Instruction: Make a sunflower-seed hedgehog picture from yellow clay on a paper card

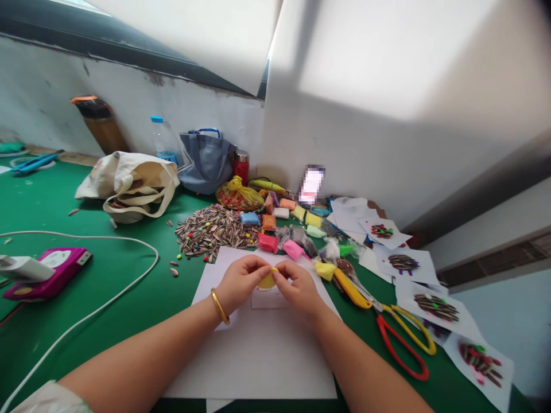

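Observation:
My left hand, with a gold bangle on its wrist, and my right hand meet over white paper. Between the thumbs and fingers of both is a piece of yellow modelling clay, which looks thin and rounded. Fingers cover part of it. Just below it a small white card lies on the larger sheet. To the right of my right hand sits a lump of yellow clay. Beyond the hands are packets of coloured clay, among them a pink one and a red one.
A heap of striped sunflower seeds lies beyond the paper. Red-and-yellow scissors and a yellow-handled cutter lie at right, beside seed pictures. Bags, bottles and a propped phone line the wall. A white cable crosses the left.

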A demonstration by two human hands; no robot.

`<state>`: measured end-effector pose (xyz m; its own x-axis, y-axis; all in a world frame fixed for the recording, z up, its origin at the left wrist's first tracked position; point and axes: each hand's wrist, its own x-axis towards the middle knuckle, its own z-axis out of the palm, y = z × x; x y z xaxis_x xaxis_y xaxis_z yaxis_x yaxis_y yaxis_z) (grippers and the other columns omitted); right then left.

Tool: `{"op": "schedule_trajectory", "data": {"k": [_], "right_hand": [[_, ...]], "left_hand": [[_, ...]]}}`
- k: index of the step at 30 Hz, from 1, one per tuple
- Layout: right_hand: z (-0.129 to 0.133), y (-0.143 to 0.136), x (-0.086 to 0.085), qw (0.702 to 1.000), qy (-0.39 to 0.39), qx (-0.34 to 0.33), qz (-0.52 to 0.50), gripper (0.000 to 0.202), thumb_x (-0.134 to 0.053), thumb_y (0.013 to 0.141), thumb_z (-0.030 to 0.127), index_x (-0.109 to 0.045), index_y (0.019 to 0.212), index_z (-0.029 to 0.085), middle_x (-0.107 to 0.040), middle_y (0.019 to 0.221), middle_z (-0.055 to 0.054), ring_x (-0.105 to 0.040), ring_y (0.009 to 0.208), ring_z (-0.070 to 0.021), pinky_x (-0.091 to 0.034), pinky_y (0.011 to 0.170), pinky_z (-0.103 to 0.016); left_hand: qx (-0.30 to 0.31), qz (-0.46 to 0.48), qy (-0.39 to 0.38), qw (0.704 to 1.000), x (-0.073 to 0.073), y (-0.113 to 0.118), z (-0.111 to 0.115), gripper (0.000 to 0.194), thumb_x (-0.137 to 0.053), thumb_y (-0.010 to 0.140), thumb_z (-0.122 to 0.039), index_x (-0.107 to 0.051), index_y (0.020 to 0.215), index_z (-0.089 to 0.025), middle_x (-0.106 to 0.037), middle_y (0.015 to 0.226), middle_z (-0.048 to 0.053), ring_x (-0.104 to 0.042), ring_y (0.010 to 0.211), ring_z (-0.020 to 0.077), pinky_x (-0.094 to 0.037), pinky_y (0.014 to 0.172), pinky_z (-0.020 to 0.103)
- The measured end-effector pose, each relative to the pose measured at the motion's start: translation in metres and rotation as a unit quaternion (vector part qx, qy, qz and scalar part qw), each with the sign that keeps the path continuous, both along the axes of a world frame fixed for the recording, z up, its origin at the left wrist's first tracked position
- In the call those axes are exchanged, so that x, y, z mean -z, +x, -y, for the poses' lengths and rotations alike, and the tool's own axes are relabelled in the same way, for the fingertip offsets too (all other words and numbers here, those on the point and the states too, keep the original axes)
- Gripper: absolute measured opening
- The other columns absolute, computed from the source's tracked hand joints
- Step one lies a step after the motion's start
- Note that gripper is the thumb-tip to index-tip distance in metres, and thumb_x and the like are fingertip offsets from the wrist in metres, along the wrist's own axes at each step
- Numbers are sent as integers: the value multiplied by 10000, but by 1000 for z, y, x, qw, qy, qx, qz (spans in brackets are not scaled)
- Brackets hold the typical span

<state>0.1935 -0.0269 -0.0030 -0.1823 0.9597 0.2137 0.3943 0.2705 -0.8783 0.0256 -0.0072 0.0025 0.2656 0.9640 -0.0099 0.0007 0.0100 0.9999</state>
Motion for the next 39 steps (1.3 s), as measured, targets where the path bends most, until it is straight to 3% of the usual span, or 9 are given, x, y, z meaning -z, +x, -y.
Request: {"op": "schedule_trajectory", "data": {"k": [6, 11, 17, 20, 25, 31, 36, 39], "right_hand": [[0, 2, 1, 1000, 4, 8, -19, 205, -524, 867, 340, -606, 763, 183, -574, 692, -4, -505, 630, -133, -394, 581, -246], [0, 0, 2, 1000, -10, 0, -30, 222, -536, 871, 367, -618, 789, 177, -589, 707, -6, -521, 643, -133, -407, 592, -242], [-1, 1, 4, 999, -18, -22, -33, 227, -590, 851, 396, -632, 852, 173, -610, 745, -11, -532, 663, -136, -415, 606, -242], [-2, 2, 7, 998, -15, -1, -54, 226, -549, 878, 389, -619, 840, 177, -595, 729, -7, -524, 647, -134, -406, 586, -241], [-1, 2, 6, 999, 1, 13, -48, 213, -535, 876, 362, -598, 790, 178, -568, 698, 0, -501, 629, -129, -387, 570, -240], [1, 0, 1, 1000, 3, 9, -23, 217, -531, 868, 359, -597, 772, 176, -566, 692, -1, -498, 631, -129, -391, 582, -244], [0, 0, 1, 1000, 0, 10, -23, 209, -526, 868, 353, -600, 781, 178, -568, 695, 1, -500, 630, -128, -390, 582, -242], [0, 0, 1, 1000, -5, 1, -17, 208, -535, 863, 356, -603, 781, 177, -572, 693, 1, -508, 630, -128, -387, 577, -239]], "left_hand": [[19, 7, -13, 1000, -2, 1, 1, 391, -717, 701, -444, -691, 956, -149, -697, 882, 68, -627, 783, 188, -511, 680, 292], [7, -4, -7, 1000, 0, 2, 1, 324, -732, 676, -439, -651, 773, -140, -638, 720, 22, -585, 678, 151, -487, 620, 266], [-16, 29, -12, 999, 1, 1, 0, 329, -721, 694, -440, -612, 804, -149, -618, 747, 3, -577, 700, 138, -487, 640, 259], [-1, 32, -20, 999, 1, 2, 1, 343, -709, 718, -454, -597, 815, -144, -599, 747, 5, -564, 681, 130, -467, 604, 245], [38, 49, -10, 998, 0, 3, 3, 387, -739, 708, -419, -620, 956, -147, -650, 882, 47, -607, 804, 164, -499, 705, 281], [17, 19, -24, 999, 1, 1, 1, 329, -716, 700, -444, -651, 791, -135, -627, 734, 23, -565, 661, 141, -462, 581, 250], [5, 19, -19, 1000, 0, 2, 0, 342, -678, 729, -459, -675, 858, -143, -666, 817, 43, -592, 733, 160, -480, 649, 270], [11, 13, -22, 1000, 0, 2, 0, 329, -710, 691, -444, -657, 812, -143, -648, 764, 29, -583, 695, 152, -473, 619, 261]]}}
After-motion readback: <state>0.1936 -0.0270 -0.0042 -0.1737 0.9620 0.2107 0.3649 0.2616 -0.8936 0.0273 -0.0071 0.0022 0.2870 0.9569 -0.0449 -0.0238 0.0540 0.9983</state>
